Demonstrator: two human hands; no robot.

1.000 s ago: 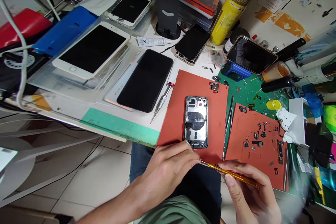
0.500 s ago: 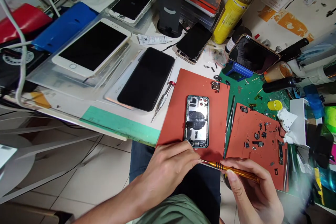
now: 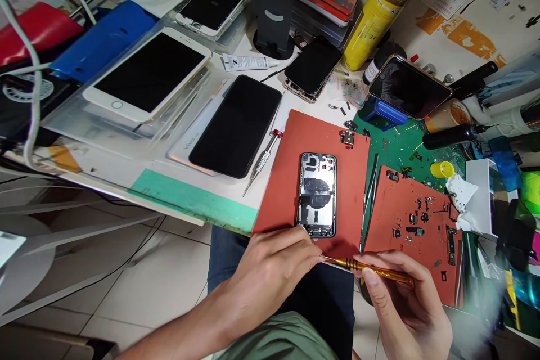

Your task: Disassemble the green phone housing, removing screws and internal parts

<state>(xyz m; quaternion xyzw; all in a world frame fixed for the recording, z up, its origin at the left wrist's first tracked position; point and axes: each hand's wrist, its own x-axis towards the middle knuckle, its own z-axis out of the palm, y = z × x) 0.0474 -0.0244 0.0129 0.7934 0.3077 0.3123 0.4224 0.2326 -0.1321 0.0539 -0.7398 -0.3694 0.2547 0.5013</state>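
Note:
An orange-gold precision screwdriver [image 3: 382, 272] lies across my right hand [image 3: 411, 304], gripped between thumb and fingers with its thin tip pointing left. That tip meets the fingertips of my left hand [image 3: 274, 261], whose fingers are pressed together in a pinch. Whatever the left fingers hold is hidden or too small to make out. Just beyond the left hand lies an opened phone housing [image 3: 317, 194], its silvery inside facing up, on a red-brown mat [image 3: 274, 202]. Small metal parts [image 3: 347, 138] sit near that mat's far corner.
Tweezers [image 3: 370, 202] lie between the mat and a second red-brown mat [image 3: 388, 225] scattered with tiny phone parts. Leftward are a silver screwdriver [image 3: 262, 162], a black-screened phone [image 3: 236, 126] and a white tablet [image 3: 147, 76]. A yellow can [image 3: 363, 34] stands behind.
My right hand and the screwdriver's handle end have shifted slightly left and up, with the handle turning a little. My left hand and the phone housing look unchanged.

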